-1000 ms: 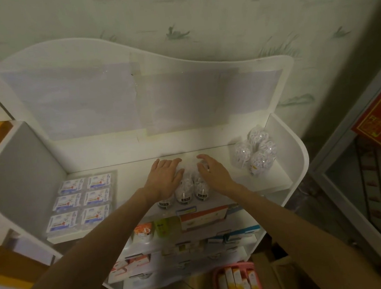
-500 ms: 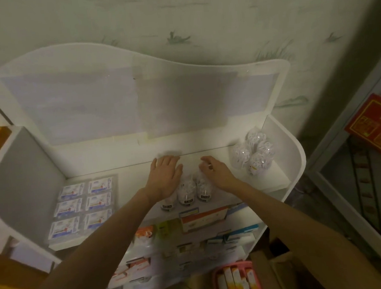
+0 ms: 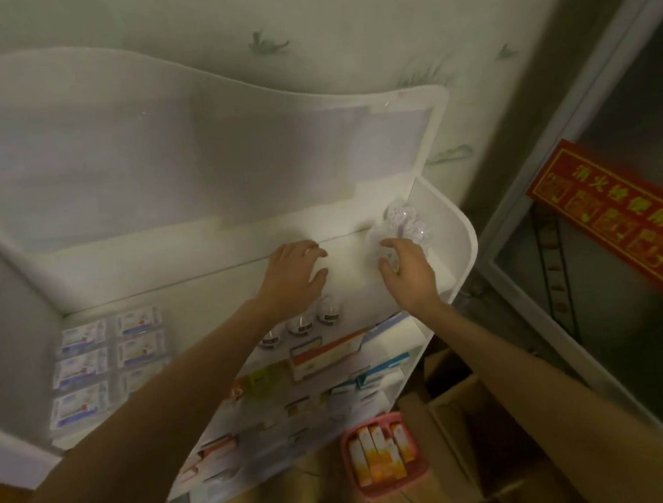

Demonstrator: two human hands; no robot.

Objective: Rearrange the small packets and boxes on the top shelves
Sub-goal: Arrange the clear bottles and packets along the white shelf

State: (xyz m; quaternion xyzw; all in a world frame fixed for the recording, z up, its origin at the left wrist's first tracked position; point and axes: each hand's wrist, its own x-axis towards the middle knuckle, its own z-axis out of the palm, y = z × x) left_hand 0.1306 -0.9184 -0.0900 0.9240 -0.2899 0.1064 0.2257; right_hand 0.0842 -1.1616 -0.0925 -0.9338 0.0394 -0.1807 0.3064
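Right hand: fingers curled round a clear round packet at the right end of the top shelf.
Left hand: fingers spread and relaxed, lying flat on clear packets mid-shelf; grasping nothing.
Packet cluster: bunched in the right rear corner, just beyond the right hand.
Front row: three small round packets at the shelf edge, below the left wrist.
Flat packets: two columns, left end of the shelf; blurred.
Lower shelves: assorted boxes.
Pink basket: on the floor, holding orange boxes.

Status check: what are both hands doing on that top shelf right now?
Left hand flat over the small jars. Right hand grips a clear packet by the packet pile. Nothing blocking.
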